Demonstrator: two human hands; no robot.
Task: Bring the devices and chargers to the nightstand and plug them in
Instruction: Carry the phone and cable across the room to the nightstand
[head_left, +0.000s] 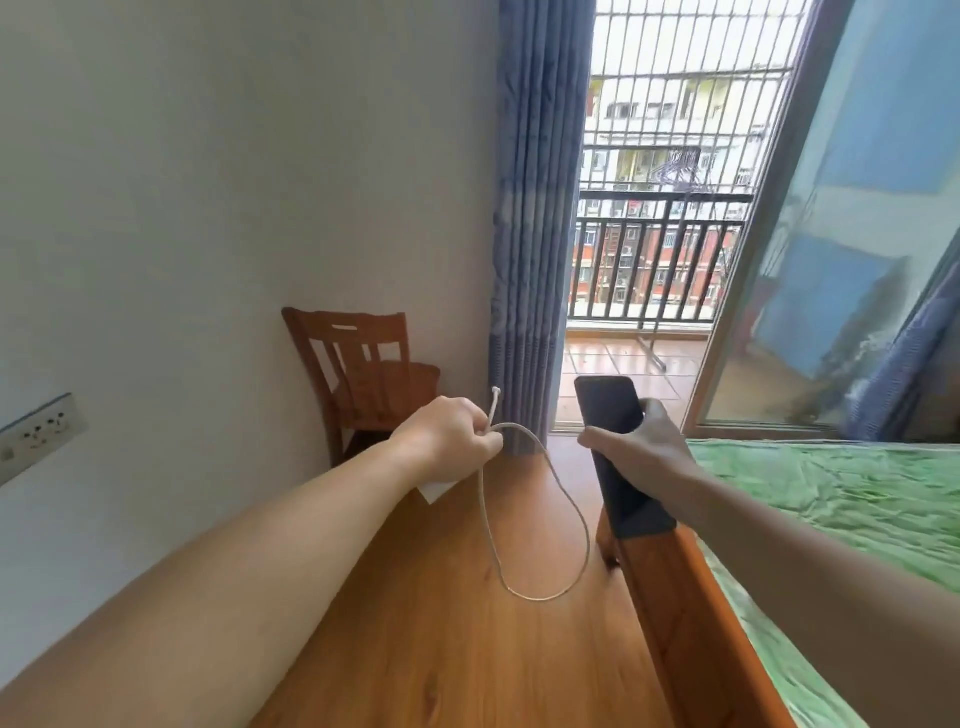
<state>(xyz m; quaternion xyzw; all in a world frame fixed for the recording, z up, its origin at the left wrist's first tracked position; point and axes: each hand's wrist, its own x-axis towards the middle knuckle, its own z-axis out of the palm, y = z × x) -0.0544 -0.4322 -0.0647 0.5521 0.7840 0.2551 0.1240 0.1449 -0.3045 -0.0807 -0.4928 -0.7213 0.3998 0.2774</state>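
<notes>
My left hand (449, 441) is closed on a white charging cable (540, 525). The cable's plug end sticks up above my fingers, and the rest hangs in a loop over the wooden floor. A white charger block shows just under that hand. My right hand (636, 449) grips a black phone (615, 447) around its middle, holding it upright with its dark screen facing me. Both hands are held out in front of me, a little apart. No nightstand is in view.
A wall socket strip (39, 434) sits low on the left wall. A wooden chair (363, 374) stands in the corner by a blue curtain (535, 234). A bed (831, 519) with a green sheet and wooden frame is on the right. An open balcony door lies ahead.
</notes>
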